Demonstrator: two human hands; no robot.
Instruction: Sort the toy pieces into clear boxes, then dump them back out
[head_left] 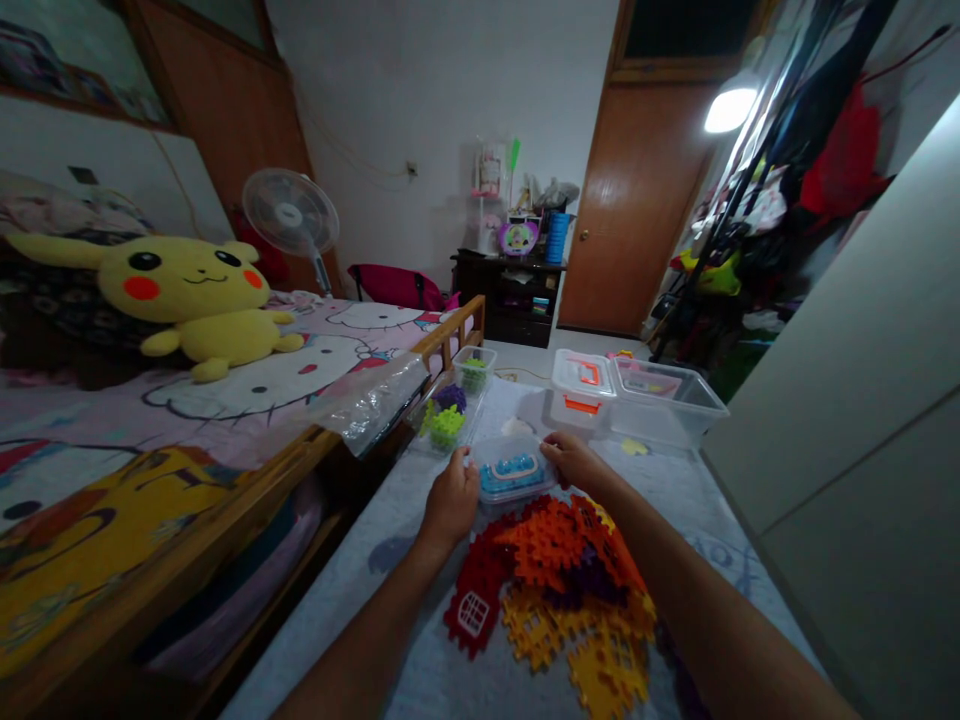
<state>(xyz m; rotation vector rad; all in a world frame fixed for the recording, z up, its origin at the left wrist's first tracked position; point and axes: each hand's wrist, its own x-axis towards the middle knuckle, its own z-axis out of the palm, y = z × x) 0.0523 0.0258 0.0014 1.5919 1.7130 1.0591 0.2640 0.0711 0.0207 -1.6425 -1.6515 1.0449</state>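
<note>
Between both hands is a clear plastic container (pixel 517 492) with blue pieces (pixel 510 468) showing inside it. My left hand (pixel 452 492) grips its left side, thumb up at the rim. Its right back corner is pinched by my right hand (pixel 568 462). Just in front of the container lies a heap of interlocking plastic tiles: red ones (pixel 472 575) at the left, orange ones (pixel 547 540) on top, yellow ones (pixel 536 630) nearest me, and purple ones (pixel 589 582) partly buried. My right forearm hides part of the heap's right side.
Clear tubs with green pieces (pixel 448 425) and purple pieces (pixel 451 398) stand at the back left. A lidded box with orange latches (pixel 581 405) and a clear bin (pixel 667 425) stand at the back right. A wooden bed rail (pixel 300 460) runs along the left.
</note>
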